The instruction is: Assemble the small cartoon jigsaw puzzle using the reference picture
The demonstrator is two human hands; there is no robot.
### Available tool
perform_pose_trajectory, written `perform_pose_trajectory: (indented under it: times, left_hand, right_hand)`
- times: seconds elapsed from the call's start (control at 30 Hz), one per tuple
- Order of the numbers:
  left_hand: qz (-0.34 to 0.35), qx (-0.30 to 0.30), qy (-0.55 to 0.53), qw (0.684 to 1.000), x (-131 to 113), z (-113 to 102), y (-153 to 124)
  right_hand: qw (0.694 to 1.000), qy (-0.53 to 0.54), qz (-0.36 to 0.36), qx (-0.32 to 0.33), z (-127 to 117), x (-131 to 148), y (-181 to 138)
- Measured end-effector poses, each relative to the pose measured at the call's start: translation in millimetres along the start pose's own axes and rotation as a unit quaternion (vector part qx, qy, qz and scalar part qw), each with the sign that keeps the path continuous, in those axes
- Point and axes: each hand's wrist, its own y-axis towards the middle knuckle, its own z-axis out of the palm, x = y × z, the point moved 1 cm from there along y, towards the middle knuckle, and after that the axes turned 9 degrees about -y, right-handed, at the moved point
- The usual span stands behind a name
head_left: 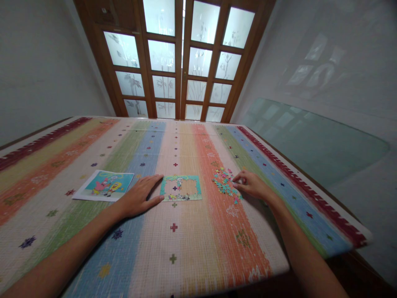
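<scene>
A small jigsaw frame (181,188) with a teal border and an unfilled middle lies on the striped tablecloth (186,240). My left hand (141,196) rests flat beside its left edge, fingers spread and holding nothing. A pile of loose puzzle pieces (225,182) lies to the right of the frame. My right hand (251,185) reaches into that pile with fingertips pinched together; what they grip is too small to make out. A printed cartoon picture (105,185) lies to the left of my left hand.
The table's right edge (310,194) runs close to my right arm, with a glass pane (310,140) leaning against the wall beyond it. Wooden doors with frosted panes (181,58) stand behind the far end of the table.
</scene>
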Motion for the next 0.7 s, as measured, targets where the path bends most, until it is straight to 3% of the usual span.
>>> perform_pose_trajectory:
  times: [0.13,0.27,0.47,0.7]
  left_hand:
    - [-0.001,-0.003,-0.002,1.000,-2.0,-0.6,0.2]
    - [-0.004,0.004,-0.009,1.000,-2.9,-0.6,0.3]
    - [-0.009,0.011,-0.010,1.000,-1.1,-0.4,0.0]
    - [-0.008,0.008,-0.005,1.000,-1.3,-0.2,-0.3]
  right_hand:
    - [0.998,0.048,0.030,0.001,1.5,-6.2,0.0]
    - [0.982,0.179,0.025,0.048,-1.3,5.9,0.3]
    - [0.949,0.308,-0.045,0.051,3.2,68.2,9.8]
    - [0.921,0.363,-0.060,0.131,40.1,135.8,30.3]
